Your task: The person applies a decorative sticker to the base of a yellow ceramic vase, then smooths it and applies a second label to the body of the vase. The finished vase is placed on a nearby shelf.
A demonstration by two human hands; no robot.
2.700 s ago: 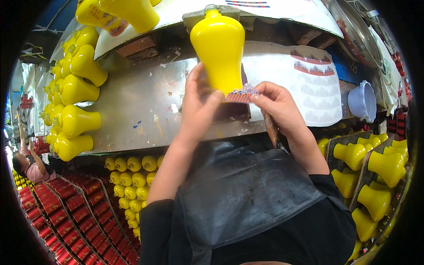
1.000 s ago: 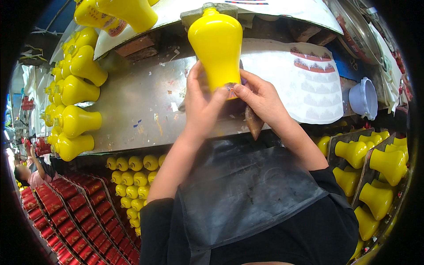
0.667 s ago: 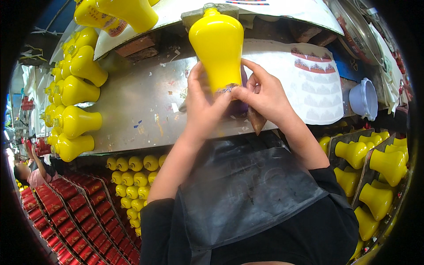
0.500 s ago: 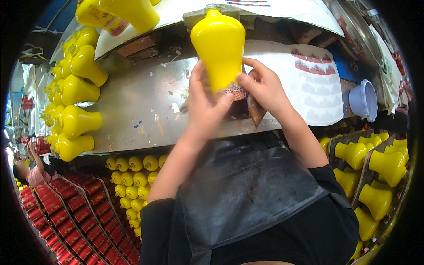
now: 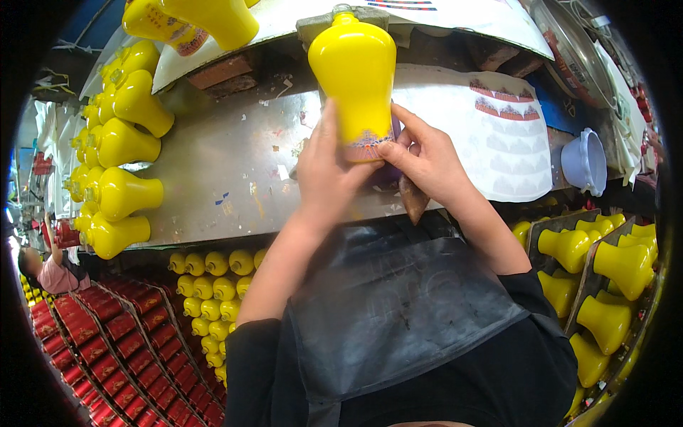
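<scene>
Holding yellow bottle (image 5: 353,67), left hand (image 5: 326,169) opposite right hand (image 5: 432,158), patterned base band (image 5: 366,146)

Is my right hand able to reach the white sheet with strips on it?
Probably yes: the white sheet lies beside the right hand, nothing between, though that hand is on the yellow bottle.

Bright centre, black rim

White highlights gleam on the glossy yellow waisted bottle (image 5: 353,78), and a pale sheen spreads over the grey metal tabletop (image 5: 213,171). The white printed paper sheet (image 5: 509,153) shines brightly. Shadow fills the space under the raised white board (image 5: 484,21). The bare left hand (image 5: 324,164) looks slightly blurred. Straight edges bend toward the black circular rim.
</scene>
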